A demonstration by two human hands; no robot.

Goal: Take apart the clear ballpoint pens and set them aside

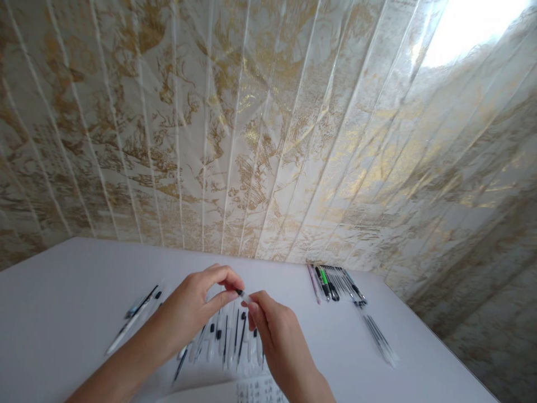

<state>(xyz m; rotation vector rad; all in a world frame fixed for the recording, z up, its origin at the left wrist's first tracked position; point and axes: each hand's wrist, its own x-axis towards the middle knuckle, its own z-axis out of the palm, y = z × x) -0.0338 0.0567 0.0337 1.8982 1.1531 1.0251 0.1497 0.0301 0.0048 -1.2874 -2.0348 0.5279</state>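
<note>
Both hands meet over the table, closed on one small pen (pixel 246 299) with a black end and a pale, see-through body. My left hand (pixel 199 296) pinches the black end between thumb and fingertips. Lower and to the right, my right hand (pixel 279 324) wraps its fingers around the pale body, hiding most of it. Beneath the hands lie several white pen barrels (pixel 210 350) and black-capped pieces. Thin dark pen refills (pixel 241 338) are spread among them, partly covered by my hands.
A row of pens (pixel 331 284), one bright green, lies by the wall at right. Closer, a bundle of thin refills (pixel 380 338) rests near the right edge. More pens (pixel 133 322) lie left of my forearm. Paper with handwriting (pixel 260 390) sits at the front. Gold-patterned curtain-like sheeting (pixel 251 140) stands behind.
</note>
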